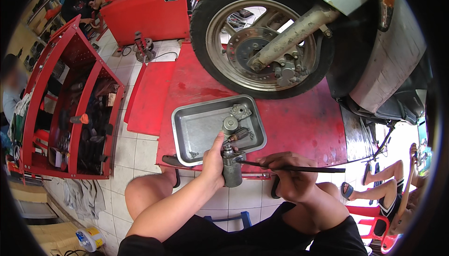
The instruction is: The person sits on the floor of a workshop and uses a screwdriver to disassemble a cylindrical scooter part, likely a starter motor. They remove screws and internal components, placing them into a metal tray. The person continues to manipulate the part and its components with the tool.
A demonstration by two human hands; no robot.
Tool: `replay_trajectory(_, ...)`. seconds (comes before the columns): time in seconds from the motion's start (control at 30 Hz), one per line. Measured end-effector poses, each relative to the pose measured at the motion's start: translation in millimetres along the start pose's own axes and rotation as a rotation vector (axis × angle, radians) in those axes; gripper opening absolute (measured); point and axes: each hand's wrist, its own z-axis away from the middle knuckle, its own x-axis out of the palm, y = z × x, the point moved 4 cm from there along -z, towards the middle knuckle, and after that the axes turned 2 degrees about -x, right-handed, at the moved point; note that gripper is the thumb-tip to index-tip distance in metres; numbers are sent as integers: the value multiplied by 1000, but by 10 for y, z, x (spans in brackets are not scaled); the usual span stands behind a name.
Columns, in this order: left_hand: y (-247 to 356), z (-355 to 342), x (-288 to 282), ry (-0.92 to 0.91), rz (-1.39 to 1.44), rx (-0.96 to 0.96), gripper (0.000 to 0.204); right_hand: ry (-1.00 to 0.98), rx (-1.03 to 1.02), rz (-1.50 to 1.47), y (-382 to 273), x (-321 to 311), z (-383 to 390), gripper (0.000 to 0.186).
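Observation:
My left hand point(214, 165) is closed around a grey metal motor housing point(232, 175), a short cylinder with a bracket at its top, held upright just off the tray's near edge. In my right hand point(299, 180) is a long thin dark rod-like tool point(327, 169). Its narrow end meets the upper side of the housing; its exact kind is unclear. Behind lies a shallow metal tray point(201, 120) on a red platform. Inside are a motor armature point(240, 134) with a copper-coloured end, a round metal cap point(229, 124), a cast end cover point(241, 111) and small screws point(193, 154).
A motorbike wheel point(202, 36) with disc brake stands on the red platform point(304, 129). To the left is a red tool rack point(75, 125). A dark-handled tool point(174, 161) lies at the tray's near left corner. Another person's legs point(388, 193) show at right.

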Motion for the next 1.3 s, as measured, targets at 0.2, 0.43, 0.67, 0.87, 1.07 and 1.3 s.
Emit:
replay_trajectory(0.2,13,4,-11,29,-14,7,56,-28,-23,56,20,17,2,21)
replay_trajectory(0.43,-10,-12,-32,24,-5,25,55,-40,-73,83,-17,51,-10,25)
replay_trajectory(0.67,-10,24,6,40,-14,31,53,4,-115,146,-43,80,-9,22)
replay_trajectory(0.87,6,45,18,27,-1,25,53,-31,86,90,-4,111,-72,29)
replay_trajectory(1.07,-31,22,25,15,9,29,53,-163,-11,-21,87,69,84,49)
replay_trajectory(1.3,-66,34,38,25,19,14,51,-103,-15,14,-3,96,-56,57)
